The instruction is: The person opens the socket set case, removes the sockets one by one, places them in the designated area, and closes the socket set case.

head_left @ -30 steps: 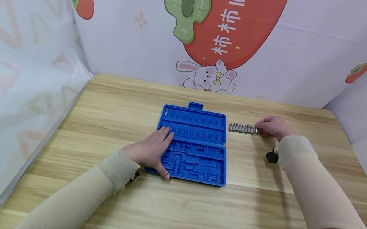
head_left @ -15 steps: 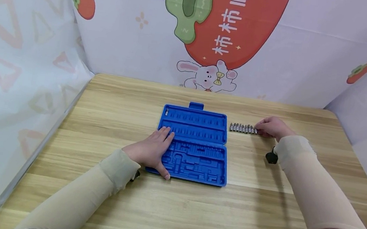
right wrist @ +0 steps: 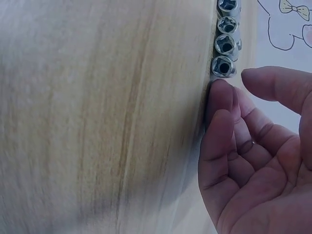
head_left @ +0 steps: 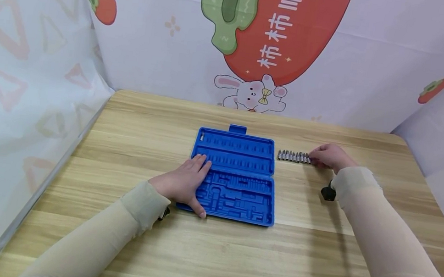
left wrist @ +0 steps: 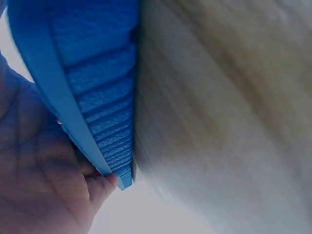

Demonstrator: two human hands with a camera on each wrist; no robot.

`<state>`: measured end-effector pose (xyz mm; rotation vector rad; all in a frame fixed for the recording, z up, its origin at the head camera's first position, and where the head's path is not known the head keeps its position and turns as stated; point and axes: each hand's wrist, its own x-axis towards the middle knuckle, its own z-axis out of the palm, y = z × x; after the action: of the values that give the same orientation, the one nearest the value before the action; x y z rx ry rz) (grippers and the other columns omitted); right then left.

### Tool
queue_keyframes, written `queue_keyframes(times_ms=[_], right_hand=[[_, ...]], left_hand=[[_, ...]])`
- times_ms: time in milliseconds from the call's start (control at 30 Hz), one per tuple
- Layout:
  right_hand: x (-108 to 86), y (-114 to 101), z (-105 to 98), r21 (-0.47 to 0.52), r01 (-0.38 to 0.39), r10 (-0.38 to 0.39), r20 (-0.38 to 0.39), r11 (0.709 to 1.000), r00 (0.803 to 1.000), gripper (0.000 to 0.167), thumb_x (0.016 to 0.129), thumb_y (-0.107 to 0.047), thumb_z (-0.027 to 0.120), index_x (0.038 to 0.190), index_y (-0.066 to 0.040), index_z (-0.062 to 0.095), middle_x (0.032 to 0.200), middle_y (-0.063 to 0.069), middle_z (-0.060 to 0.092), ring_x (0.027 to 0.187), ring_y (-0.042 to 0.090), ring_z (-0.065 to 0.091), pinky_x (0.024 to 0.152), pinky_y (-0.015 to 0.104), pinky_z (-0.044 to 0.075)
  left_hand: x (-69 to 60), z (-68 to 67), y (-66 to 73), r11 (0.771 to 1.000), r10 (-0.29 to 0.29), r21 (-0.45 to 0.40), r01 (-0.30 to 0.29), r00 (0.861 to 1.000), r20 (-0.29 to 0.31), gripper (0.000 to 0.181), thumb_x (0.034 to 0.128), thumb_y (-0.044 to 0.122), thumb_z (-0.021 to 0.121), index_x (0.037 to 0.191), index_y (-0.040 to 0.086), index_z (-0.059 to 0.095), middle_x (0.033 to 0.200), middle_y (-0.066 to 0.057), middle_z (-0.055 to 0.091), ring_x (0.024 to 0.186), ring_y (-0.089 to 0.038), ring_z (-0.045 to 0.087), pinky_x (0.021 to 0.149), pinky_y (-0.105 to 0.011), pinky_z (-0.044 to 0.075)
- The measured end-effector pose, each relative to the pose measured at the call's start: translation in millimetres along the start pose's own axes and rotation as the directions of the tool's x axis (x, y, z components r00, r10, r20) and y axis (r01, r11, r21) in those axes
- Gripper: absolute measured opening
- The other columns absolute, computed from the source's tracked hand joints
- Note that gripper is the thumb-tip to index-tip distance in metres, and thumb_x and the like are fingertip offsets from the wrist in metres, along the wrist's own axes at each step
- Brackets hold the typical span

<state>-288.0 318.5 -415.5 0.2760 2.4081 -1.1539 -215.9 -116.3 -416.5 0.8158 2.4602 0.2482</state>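
Observation:
A blue plastic tool case (head_left: pixel 248 152) lies unfolded flat on the table, its moulded slots facing up. One small silver piece (head_left: pixel 202 136) sits in its top left slot. My left hand (head_left: pixel 183 180) rests spread over the case's left edge, thumb on the near rim; the left wrist view has the case's ribbed side wall (left wrist: pixel 97 97) beside the palm. Right of the case, several metal socket bits (head_left: pixel 292 156) stand in a tight row. My right hand (head_left: pixel 329 157) is at the row's right end. In the right wrist view its thumb and fingers are apart beside the end socket bit (right wrist: pixel 223 67), holding nothing.
The wooden table (head_left: pixel 224 259) reaches to a white printed backdrop (head_left: pixel 153 56) behind and cloth walls at both sides. A latch tab (head_left: pixel 237 129) sticks out from the case's far edge. A dark wrist camera (head_left: pixel 328 192) hangs under the right wrist.
The last socket bit, held a little apart from the row earlier, has moved left against it. My right fingers have since let go of it. The left hand has stayed in place.

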Motion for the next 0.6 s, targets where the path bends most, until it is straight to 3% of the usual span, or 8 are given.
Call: queue_keyframes(times_ms=[133,267,433,600], right_hand=[[1.0,-1,-3,0.009,0.012,-0.011,-0.034,1.000,0.999,0.030,0.104,-0.015,0.059,0.119,0.011,0.059,0.091,0.000,0.068,0.082,0.011,0.061,0.075,0.027,0.054],[1.3,-17,0,0.032,0.042,-0.039,-0.101,0.999,0.994,0.035,0.106,-0.017,0.053,0.126,0.012,0.053,0.108,0.011,0.064,0.093,0.017,0.061,0.088,0.032,0.054],[2.2,-65,27,0.068,0.114,-0.107,-0.103,0.991,0.989,0.043,0.108,-0.015,0.049,0.137,0.016,0.046,0.133,0.033,0.055,0.119,0.040,0.058,0.107,0.047,0.048],[10.5,-120,72,0.109,0.146,-0.141,-0.054,0.983,0.989,0.039,0.108,-0.016,0.052,0.135,0.011,0.055,0.134,0.030,0.059,0.124,0.040,0.059,0.107,0.047,0.048]], left_hand=[[0.5,0.6,-0.5,1.000,-0.002,0.003,0.002,1.000,0.002,0.142,0.0692,0.067,0.087,0.164,-0.002,0.007,0.170,-0.023,-0.001,0.157,-0.037,-0.006,0.125,-0.047,0.002],[1.1,0.5,-0.9,1.000,-0.004,0.008,0.004,1.000,0.002,0.142,0.0690,0.068,0.087,0.164,-0.002,0.007,0.170,-0.022,-0.002,0.157,-0.037,-0.006,0.125,-0.047,0.003],[1.9,1.3,-1.7,1.000,-0.001,0.014,0.001,1.000,0.000,0.143,0.0685,0.068,0.087,0.164,-0.002,0.007,0.170,-0.023,-0.002,0.157,-0.037,-0.006,0.125,-0.047,0.003],[1.5,2.7,-1.2,1.000,0.005,0.025,-0.005,1.000,-0.006,0.143,0.0686,0.070,0.086,0.164,-0.002,0.008,0.170,-0.024,-0.001,0.157,-0.038,-0.005,0.125,-0.048,0.003]])
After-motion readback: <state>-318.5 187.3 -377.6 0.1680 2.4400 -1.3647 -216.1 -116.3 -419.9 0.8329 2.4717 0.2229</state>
